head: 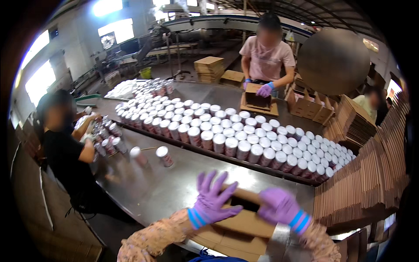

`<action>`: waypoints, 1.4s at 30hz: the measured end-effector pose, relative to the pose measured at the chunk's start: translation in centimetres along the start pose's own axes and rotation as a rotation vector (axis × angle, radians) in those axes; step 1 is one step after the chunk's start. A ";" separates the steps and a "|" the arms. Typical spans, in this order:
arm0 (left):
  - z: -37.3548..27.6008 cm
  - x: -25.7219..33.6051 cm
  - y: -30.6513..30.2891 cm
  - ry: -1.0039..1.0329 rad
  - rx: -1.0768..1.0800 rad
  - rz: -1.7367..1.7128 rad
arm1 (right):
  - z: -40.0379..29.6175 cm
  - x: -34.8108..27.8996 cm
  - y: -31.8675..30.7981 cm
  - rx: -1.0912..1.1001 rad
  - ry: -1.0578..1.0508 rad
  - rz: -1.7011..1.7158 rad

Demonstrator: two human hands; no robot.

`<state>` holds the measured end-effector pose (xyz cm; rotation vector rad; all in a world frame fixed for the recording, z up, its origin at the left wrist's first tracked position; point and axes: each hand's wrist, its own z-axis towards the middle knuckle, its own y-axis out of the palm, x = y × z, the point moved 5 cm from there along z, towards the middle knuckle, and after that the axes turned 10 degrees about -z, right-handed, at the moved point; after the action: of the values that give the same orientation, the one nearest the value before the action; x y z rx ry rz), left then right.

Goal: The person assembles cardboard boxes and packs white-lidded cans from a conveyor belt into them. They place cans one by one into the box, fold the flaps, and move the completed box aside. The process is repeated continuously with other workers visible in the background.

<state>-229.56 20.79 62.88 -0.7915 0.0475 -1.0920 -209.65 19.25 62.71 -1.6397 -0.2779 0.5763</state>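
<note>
Before me on the metal table [147, 183] lies a partly opened cardboard box [242, 222], its dark inside showing between my hands. My left hand [214, 199], in a purple glove with a blue-striped cuff, has its fingers spread over the box's left side; I see no grip. My right hand [281, 208], gloved the same way and blurred, is curled at the box's right upper edge, the flap seemingly in its fingers. Beyond the box stand rows of cans with whitish lids [230, 142]. Nearer on the left, a single can [164, 156] stands upright beside a blurred one.
Stacked flat cardboard [353, 183] rises close on my right. A raised dark ledge [209, 154] edges the rows of cans. Across the table, a person [270, 59] in purple gloves handles a box [258, 98]. On the left, another person [65, 147] handles cans lying down.
</note>
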 end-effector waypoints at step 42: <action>3.7 -9.2 14.0 -0.179 -0.856 -0.280 | 7.1 6.8 6.2 0.026 0.226 -0.197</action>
<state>-221.73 33.30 54.12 -1.7007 0.2724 -1.2627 -208.50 27.65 54.85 -1.6138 -0.2603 0.2418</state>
